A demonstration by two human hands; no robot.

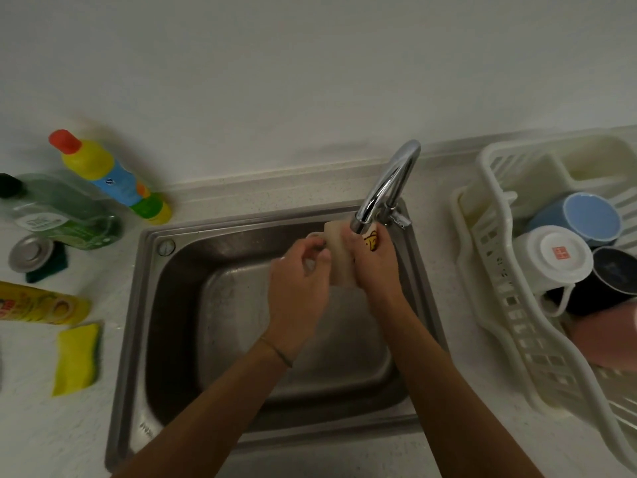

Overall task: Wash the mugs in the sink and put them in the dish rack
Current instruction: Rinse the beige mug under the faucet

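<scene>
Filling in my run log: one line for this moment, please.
step: rinsing | left hand and right hand: hold white mug under faucet | dish rack: holds mugs

Home kitchen, steel sink point(165, 305) with chrome tap point(389, 181), dish rack point(496, 270) of mugs, detergent bottles point(110, 177)

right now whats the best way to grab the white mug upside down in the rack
Take the white mug by its handle, the loop at its lower end that points toward the rack's front. Come from above and in front: its base faces up, and blue and dark mugs crowd its right.
</scene>
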